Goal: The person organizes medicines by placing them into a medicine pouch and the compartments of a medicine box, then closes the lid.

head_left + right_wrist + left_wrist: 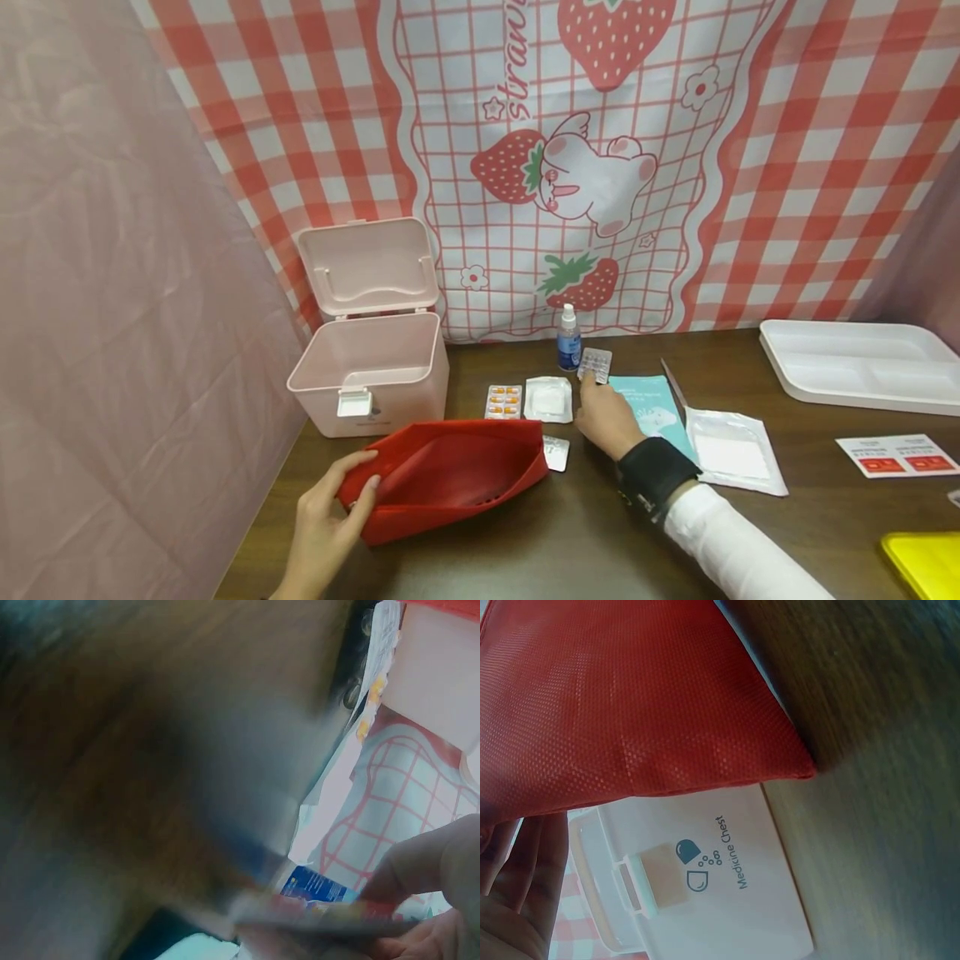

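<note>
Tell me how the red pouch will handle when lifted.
The red pouch will probably flex, since its fabric sides bow around the open mouth. The coarse weave suggests a decent grip, so it seems unlikely to slip.

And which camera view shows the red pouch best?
The head view: nearly all the red pouch shows, open mouth included. Left wrist gives a close part of its outside; right wrist, apparently just a red edge.

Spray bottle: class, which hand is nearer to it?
Right. The right hand is just in front of the spray bottle, pinching the silver blister pack; the left hand is farther away, gripping the red pouch.
</note>
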### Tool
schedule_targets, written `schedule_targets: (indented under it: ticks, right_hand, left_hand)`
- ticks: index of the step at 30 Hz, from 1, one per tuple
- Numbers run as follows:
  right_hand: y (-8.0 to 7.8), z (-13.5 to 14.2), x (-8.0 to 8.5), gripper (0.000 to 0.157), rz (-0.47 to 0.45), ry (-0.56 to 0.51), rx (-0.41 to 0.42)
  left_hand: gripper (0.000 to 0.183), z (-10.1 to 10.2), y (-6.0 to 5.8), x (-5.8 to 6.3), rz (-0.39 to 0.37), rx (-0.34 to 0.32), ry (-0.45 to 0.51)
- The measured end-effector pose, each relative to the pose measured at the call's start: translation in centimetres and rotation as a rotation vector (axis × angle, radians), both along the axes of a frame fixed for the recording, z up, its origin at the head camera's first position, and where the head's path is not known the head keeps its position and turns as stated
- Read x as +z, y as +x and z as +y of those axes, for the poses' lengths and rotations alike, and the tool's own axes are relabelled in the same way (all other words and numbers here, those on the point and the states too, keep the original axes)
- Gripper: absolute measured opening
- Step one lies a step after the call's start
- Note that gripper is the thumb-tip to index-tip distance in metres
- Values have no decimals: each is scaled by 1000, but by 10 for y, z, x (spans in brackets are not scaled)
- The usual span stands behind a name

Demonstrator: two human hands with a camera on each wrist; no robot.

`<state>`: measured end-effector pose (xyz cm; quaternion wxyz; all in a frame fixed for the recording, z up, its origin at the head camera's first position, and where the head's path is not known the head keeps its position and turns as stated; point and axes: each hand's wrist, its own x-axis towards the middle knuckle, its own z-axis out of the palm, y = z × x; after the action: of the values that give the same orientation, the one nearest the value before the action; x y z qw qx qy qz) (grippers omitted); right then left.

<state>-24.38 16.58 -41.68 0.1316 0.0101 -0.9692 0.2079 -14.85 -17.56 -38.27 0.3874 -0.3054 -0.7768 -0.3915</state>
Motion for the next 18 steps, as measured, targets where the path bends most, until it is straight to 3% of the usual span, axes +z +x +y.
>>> schedule_targets:
  ticks: [11,18]
  right_hand:
    - [5,9,8,25,18,-55,-32]
    - [15,14,21,21,99,-77,-35]
  left_hand:
    - [40,1,1,0,1,15,-8]
    - [41,1,0,-1,0,19,-9]
